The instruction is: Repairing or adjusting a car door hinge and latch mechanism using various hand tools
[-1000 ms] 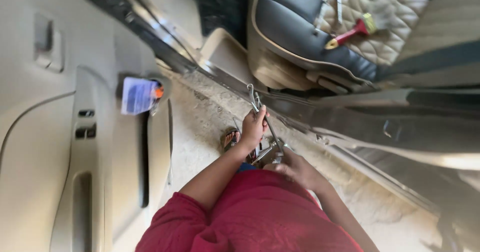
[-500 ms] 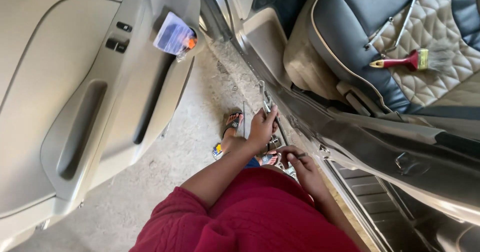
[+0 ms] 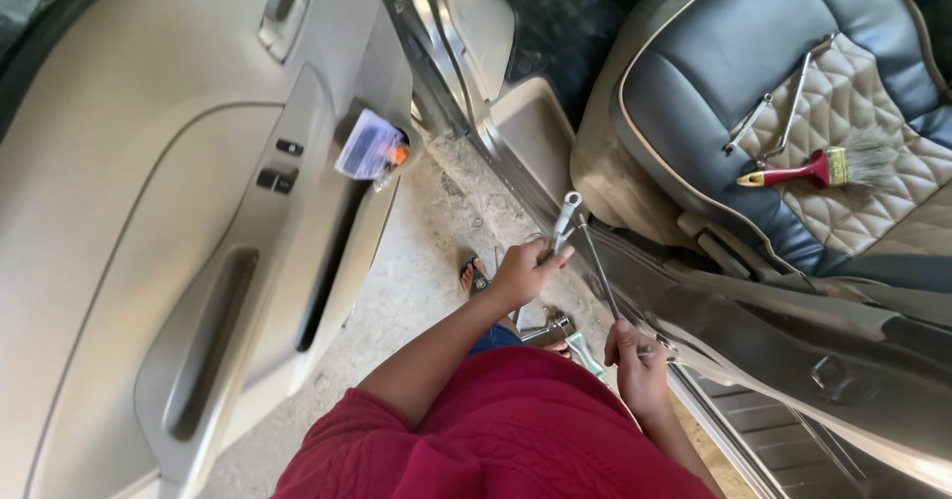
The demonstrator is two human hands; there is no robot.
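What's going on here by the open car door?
A person in a red knitted top stands between the open beige car door and the door sill. Their left hand grips a silver metal wrench with its head pointing up, and their right hand holds a thin metal rod that leans against the sill. More metal tools lie on the concrete ground near their feet. A red-handled paintbrush and a long metal tool rest on the grey car seat.
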